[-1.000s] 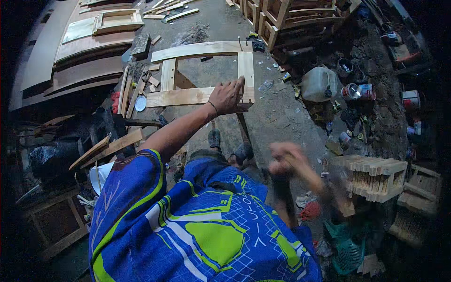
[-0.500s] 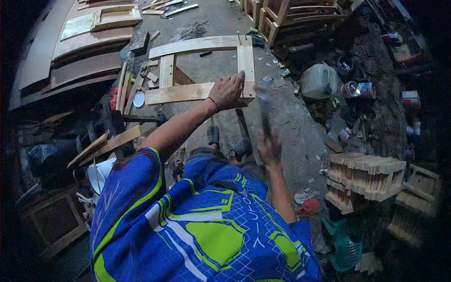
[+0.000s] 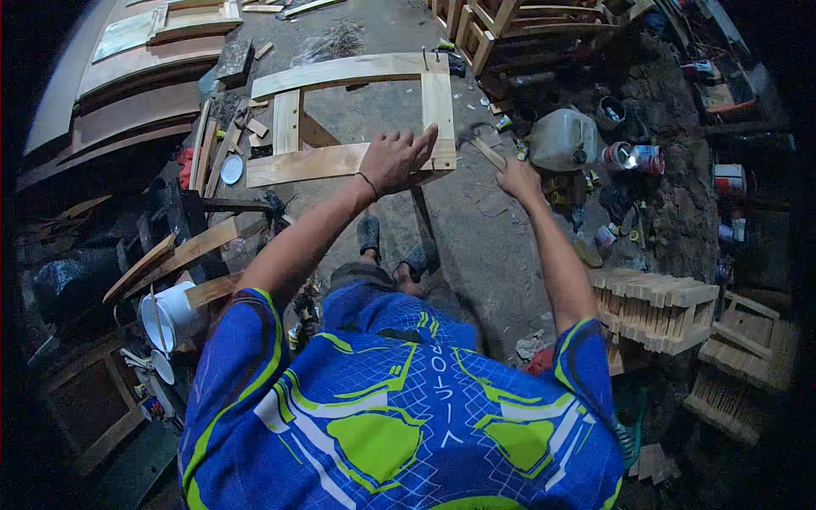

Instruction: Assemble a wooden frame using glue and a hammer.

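Observation:
A pale wooden frame (image 3: 293,167), made of flat boards joined at the corners, is held up in front of me. My left hand (image 3: 393,160) rests over its near board by the right corner, fingers curled on the wood and one digit stretched along the right crosspiece. A hammer (image 3: 489,152) is gripped by the handle in my right hand (image 3: 519,179). Its dark head is just right of that corner, apart from the wood. Two upright nails (image 3: 426,59) stick out of the frame's far right corner. What supports the frame underneath is mostly hidden.
Wooden panels (image 3: 127,110) are stacked at the far left, with offcuts (image 3: 255,127) beside them. A translucent jerrycan (image 3: 564,139) and paint cans (image 3: 648,160) stand at right. Bundled wooden pieces (image 3: 654,306) are at lower right. A white bucket (image 3: 170,316) is at lower left.
My right hand has moved away from my body and to the right, swinging the hammer from roughly upright in view to slanted. My left hand stays on the frame. The view has shifted slightly.

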{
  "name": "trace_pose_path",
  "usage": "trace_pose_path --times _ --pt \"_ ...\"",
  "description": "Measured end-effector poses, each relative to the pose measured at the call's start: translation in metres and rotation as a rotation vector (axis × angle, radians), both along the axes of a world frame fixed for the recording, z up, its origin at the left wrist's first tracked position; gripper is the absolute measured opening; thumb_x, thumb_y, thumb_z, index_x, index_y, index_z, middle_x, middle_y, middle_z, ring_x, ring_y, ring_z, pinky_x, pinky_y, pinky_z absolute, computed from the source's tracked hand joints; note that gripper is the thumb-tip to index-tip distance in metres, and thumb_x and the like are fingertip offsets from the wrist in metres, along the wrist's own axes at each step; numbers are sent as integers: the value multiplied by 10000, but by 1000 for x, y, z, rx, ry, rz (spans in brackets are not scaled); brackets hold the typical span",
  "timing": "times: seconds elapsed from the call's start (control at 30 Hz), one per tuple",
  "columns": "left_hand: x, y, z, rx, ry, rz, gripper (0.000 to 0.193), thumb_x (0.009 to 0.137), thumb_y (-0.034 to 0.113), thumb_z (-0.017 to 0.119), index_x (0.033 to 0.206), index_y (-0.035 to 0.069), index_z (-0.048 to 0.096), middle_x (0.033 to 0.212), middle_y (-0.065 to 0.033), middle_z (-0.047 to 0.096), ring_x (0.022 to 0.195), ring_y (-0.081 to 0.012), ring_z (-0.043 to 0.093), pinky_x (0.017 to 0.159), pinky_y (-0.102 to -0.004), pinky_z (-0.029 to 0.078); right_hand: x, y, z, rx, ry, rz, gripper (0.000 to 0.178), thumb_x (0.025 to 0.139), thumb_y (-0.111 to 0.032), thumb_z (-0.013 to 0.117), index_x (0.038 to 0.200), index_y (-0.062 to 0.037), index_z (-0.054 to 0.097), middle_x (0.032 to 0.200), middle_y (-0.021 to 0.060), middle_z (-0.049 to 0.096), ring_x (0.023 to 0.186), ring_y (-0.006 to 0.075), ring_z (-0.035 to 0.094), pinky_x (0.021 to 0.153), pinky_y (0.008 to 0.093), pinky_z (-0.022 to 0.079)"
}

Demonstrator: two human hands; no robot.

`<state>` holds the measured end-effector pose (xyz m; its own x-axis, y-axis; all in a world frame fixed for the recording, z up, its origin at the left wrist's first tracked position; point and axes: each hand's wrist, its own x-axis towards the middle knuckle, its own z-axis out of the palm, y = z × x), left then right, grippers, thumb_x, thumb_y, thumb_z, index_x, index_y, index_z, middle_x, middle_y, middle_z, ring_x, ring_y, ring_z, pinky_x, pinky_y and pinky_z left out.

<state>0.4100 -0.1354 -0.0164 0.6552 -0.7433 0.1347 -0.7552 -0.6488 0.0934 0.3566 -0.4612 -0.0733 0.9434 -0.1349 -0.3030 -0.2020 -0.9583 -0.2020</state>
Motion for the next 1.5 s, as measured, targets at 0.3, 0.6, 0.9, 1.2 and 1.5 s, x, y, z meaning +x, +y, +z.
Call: trace_pose_path --times 0.3,0.6,0.9,1.2,1.5 --pt "4 -6 -10 -45 61 89 887 859 489 698 1503 -11 350 1056 -141 650 931 -295 663 733 -436 502 88 44 25 -203 210 445 263 844 -187 604 1065 -86 706 1067 211 716 1007 393 693 838 508 555" --pt "3 -8 -13 -97 -7 78 722 907 370 632 1493 31 381 977 -116 663 890 -288 670 719 -439 508 76 54 17 -252 131 505 207 852 -146 610 962 -42 751 1028 201 737 974 382 721 810 486 584" --pt "6 -16 1 -55 77 73 753 917 416 627 1484 4 352 1074 -151 655 972 -309 661 779 -478 517 -34 18 -28 209 -99 -13 247 877 -236 613 1055 -66 619 996 224 688 959 439 664 786 542 521" --pt "8 -17 -3 -48 167 98 870 885 387 681 1544 21 247 1133 -170 626 1045 -343 626 840 -491 487 -70 -47 -26 -226 -58 810 191 908 -164 554 1084 -135 623 931 122 698 904 321 696 732 476 524" --pt "10 -19 1 -34 110 98 793 890 346 677 1513 21 310 1164 -173 637 1068 -333 633 836 -521 497 -9 26 14 -354 -235 719 145 894 -198 565 940 -177 701 907 57 720 962 261 678 796 428 506"
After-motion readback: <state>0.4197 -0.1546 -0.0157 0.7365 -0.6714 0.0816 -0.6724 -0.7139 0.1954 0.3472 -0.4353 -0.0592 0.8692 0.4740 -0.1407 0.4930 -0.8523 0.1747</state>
